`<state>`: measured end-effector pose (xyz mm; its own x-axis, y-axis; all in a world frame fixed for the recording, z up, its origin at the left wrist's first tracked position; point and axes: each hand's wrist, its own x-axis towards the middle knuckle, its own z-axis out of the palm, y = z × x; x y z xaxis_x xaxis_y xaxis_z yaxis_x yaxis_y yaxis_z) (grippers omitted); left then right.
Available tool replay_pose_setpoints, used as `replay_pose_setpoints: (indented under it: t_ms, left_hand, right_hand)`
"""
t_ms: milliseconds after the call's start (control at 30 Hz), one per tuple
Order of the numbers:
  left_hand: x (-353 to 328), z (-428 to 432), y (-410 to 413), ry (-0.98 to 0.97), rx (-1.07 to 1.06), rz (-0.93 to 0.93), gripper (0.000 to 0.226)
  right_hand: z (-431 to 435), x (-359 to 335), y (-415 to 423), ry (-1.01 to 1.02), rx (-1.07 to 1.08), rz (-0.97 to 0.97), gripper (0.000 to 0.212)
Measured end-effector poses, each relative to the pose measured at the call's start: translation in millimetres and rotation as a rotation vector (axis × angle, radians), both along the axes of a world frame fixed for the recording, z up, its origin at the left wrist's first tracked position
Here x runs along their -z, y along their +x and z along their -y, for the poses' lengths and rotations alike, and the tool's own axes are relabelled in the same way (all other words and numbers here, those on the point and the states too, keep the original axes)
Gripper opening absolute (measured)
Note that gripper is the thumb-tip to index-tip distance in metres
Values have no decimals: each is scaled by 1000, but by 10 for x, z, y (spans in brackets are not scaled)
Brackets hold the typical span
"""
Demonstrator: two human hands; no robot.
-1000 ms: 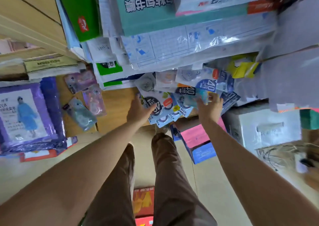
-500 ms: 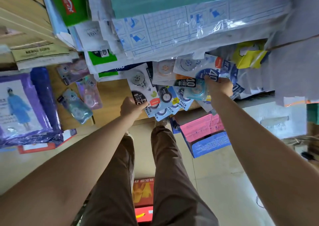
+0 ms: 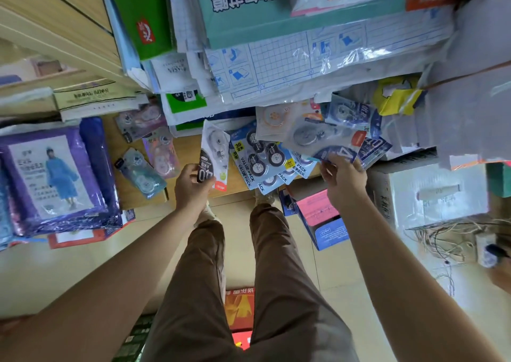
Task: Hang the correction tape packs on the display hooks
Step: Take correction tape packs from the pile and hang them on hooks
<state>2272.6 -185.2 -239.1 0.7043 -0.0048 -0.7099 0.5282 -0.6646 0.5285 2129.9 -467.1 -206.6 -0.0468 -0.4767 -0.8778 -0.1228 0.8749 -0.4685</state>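
Note:
My left hand [image 3: 190, 187] grips the lower end of a white and black correction tape pack [image 3: 214, 157], lifted clear of the pile. Right of it, several blue value packs [image 3: 260, 162] lie fanned out on the wooden shelf edge. My right hand [image 3: 341, 179] pinches the lower edge of a clear pack with a blue "40" label [image 3: 318, 137] on top of the heap. More packs [image 3: 351, 112] lie behind it. No display hook is visible.
Loose purple and teal packs [image 3: 143, 168] lie on the wooden shelf [image 3: 188, 151] at the left, beside purple raincoat bags [image 3: 49, 179]. Stacked book-cover packs [image 3: 304, 65] hang over the pile. A pink and blue box [image 3: 318, 217] and a white carton [image 3: 437, 192] stand on the floor.
My left hand has pulled one white and black pack out of the fan and lifted it to the left. My right hand has dropped slightly and moved right along the heap's edge.

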Motion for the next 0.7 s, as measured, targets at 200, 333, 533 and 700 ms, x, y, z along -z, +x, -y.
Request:
replay_pose_setpoints:
  t_ms: [200,333,533,700]
  left_hand:
    - [-569,-132,74,-7,228,170,19]
    - [-1129,-127,160,-142,368,166,23]
    - [-2082,17,267,-323,470,174,24]
    - [-2732,68,314,-397,519,232,15]
  right_hand:
    - [-350,-476,-149,-111,-302,-8,21]
    - [-407,-1000,-85,-255,-504,58,9]
    - [-340,-1885,135,-512,-825,130,18]
    - [-223,-2606,271,-654,-893,197,15]
